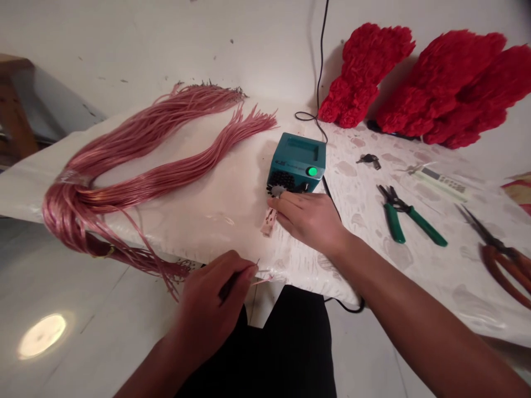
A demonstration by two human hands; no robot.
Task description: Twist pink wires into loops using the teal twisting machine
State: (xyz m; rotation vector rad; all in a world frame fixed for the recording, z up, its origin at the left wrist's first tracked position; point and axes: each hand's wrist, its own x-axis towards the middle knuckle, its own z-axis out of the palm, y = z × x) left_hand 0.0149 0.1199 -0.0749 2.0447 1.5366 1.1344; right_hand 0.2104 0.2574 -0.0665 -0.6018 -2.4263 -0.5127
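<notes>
A teal box-shaped device [297, 159] with a green button stands on the table. At its lower front, my right hand [309, 218] is closed around something I cannot make out, beside a black bristly part and a small grey disc [276, 190]. Just below those fingers lies a small pale pink piece [269, 222]. Near the table's front edge my left hand [218, 287] pinches a thin wire end [258, 266]. Left of both hands, a large bundle of pink coated wires [153, 182] is bent double, some ends hanging over the edge.
Green-handled pliers [397, 213], orange-handled scissors [504, 254], a white calculator-like device [443, 182] and keys [369, 160] lie at the right. Red fluffy bunches [456, 88] lean on the wall. A black cable [321, 61] runs down behind the teal device.
</notes>
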